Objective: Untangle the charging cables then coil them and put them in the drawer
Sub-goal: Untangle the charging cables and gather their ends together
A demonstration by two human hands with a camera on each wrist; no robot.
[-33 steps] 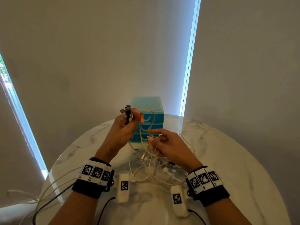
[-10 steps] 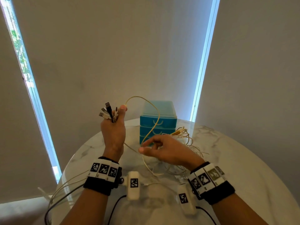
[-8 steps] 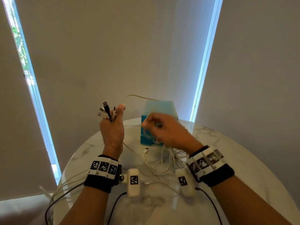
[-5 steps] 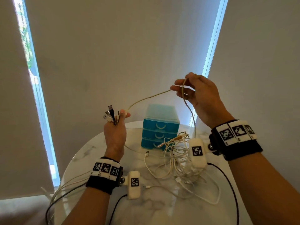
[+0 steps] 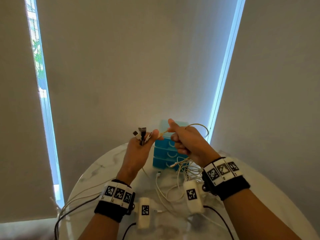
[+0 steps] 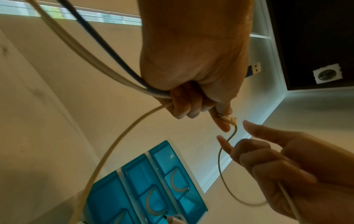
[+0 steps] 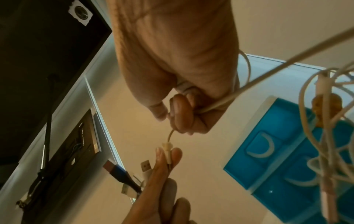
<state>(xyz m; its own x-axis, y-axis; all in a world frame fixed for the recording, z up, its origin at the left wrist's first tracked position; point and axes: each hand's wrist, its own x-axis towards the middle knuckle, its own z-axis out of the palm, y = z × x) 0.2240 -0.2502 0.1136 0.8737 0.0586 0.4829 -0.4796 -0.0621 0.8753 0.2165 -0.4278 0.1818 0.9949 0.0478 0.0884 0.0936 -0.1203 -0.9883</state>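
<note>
My left hand [image 5: 147, 138] is raised over the table and grips a bundle of charging cable plugs [image 5: 141, 134], black and white, which stick up from its fingers. Its thumb and forefinger pinch the small connector [image 6: 228, 119] of a cream cable [image 5: 199, 126]. My right hand [image 5: 174, 137] is just to the right, fist curled round that same cream cable [image 7: 214, 106], which arcs over its back. A tangle of white cables [image 5: 183, 172] hangs below it onto the marble table [image 5: 107, 167]. The blue three-drawer unit [image 5: 164, 154] stands behind the hands, drawers closed.
Loose white cable loops [image 5: 166, 193] lie on the table between my wrists. Several cables [image 5: 76, 200] trail off the table's left edge. A wall stands close behind the drawer unit, with bright window strips [image 5: 223, 80] on either side.
My right hand has come down from high on the right to just beside my left hand, still gripping the cream cable, which now forms a short loop. The left hand has barely moved.
</note>
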